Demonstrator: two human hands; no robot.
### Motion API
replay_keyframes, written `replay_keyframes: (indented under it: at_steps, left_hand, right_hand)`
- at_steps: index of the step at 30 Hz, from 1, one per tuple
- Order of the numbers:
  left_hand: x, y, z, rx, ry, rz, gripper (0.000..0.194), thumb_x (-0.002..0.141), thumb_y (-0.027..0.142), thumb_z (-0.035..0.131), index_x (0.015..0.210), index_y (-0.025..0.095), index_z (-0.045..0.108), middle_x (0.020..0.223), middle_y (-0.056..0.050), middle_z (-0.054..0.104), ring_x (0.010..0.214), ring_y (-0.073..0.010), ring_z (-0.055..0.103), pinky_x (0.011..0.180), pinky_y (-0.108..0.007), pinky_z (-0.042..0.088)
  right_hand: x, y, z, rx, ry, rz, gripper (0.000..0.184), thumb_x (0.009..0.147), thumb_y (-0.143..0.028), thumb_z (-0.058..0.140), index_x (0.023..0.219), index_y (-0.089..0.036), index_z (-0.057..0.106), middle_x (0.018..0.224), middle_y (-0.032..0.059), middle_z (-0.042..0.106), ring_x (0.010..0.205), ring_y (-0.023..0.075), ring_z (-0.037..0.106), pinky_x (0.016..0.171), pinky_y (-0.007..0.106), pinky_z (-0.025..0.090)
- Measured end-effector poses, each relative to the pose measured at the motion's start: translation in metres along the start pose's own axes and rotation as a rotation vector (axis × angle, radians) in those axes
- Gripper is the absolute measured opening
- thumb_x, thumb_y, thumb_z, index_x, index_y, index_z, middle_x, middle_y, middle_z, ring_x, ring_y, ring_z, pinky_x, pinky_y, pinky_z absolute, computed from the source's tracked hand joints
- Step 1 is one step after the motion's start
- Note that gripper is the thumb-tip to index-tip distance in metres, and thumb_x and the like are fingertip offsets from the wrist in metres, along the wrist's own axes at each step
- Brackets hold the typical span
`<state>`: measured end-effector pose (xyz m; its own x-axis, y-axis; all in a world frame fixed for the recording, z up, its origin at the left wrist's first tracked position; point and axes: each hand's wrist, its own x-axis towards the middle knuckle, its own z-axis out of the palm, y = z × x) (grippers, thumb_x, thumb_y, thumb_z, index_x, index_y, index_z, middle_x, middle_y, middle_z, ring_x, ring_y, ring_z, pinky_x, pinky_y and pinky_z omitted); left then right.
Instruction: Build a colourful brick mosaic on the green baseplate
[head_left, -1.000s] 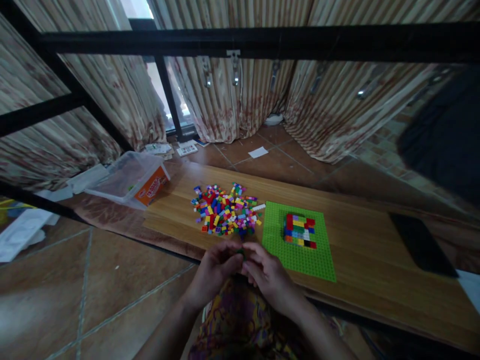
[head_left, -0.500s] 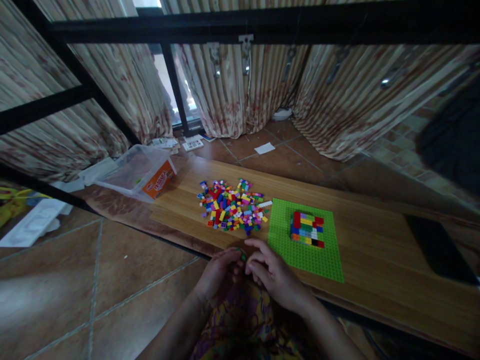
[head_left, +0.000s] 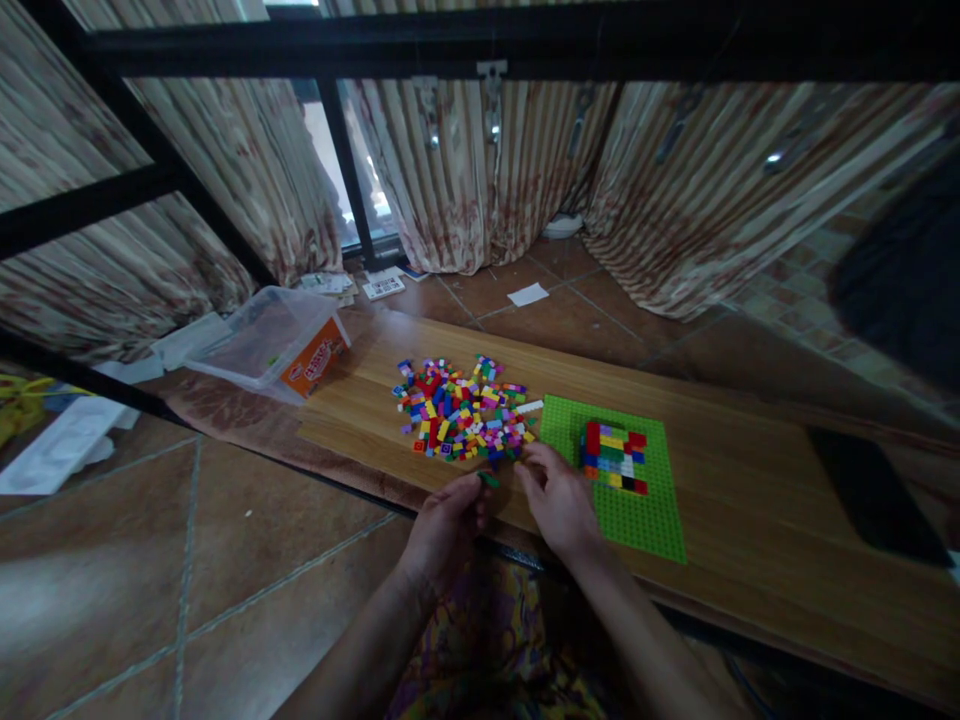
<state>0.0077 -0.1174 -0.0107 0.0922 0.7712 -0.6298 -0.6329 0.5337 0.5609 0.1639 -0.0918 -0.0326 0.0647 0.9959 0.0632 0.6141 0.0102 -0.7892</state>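
My left hand (head_left: 448, 520) is closed, with a small green toy brick (head_left: 489, 480) pinched between thumb and fingertips, just in front of the pile. At the near right edge of the loose brick pile (head_left: 461, 410), my right hand (head_left: 559, 500) reaches forward with thumb and index finger slightly apart; I see nothing held in it. It partly covers the left side of the green baseplate (head_left: 637, 530). On that baseplate stands a low block of joined bricks (head_left: 615, 455) in red, yellow, blue, white, green and black.
The wooden table (head_left: 750, 500) carries a dark flat slab (head_left: 877, 495) at the right. A clear plastic box (head_left: 270, 335) with an orange label stands at the left end. A dark metal frame (head_left: 480, 50) crosses above, with curtains behind it. Papers (head_left: 529, 294) lie on the floor.
My right hand has moved forward and right, away from the left hand, to the pile's edge. My left hand has shifted slightly forward, still pinching the green brick.
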Motion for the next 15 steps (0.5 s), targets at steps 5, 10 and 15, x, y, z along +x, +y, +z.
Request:
replay_keyframes:
  at_steps: [5,10,15]
  left_hand:
    - [0.002,-0.003,0.003,-0.058,-0.051,-0.042,0.026,0.065,0.019,0.082,0.086,0.011,0.069,0.073,0.0,0.062,0.059,-0.0037,0.052,0.054,-0.014,0.045]
    - [-0.002,-0.011,0.01,-0.034,-0.117,-0.077,0.026,0.067,0.021,0.082,0.086,0.012,0.067,0.074,0.0,0.062,0.061,-0.0042,0.054,0.056,-0.014,0.045]
    - [-0.005,-0.021,0.02,-0.025,-0.145,-0.066,0.029,0.065,0.027,0.083,0.08,0.012,0.063,0.069,0.001,0.058,0.058,-0.0046,0.051,0.054,-0.015,0.042]
  right_hand:
    - [-0.021,-0.012,0.004,0.53,-0.075,0.156,0.031,0.084,-0.048,0.061,0.095,-0.02,0.066,0.086,0.0052,0.072,0.077,0.0195,0.067,0.065,0.029,0.052]
    - [-0.032,-0.02,0.007,0.764,-0.031,0.291,0.027,0.079,-0.047,0.068,0.083,-0.021,0.068,0.076,0.003,0.072,0.069,0.0181,0.067,0.059,0.027,0.053]
    - [-0.038,-0.024,-0.001,0.752,0.001,0.306,0.025,0.079,-0.046,0.067,0.08,-0.022,0.068,0.067,-0.0001,0.069,0.059,0.0153,0.063,0.053,0.025,0.051]
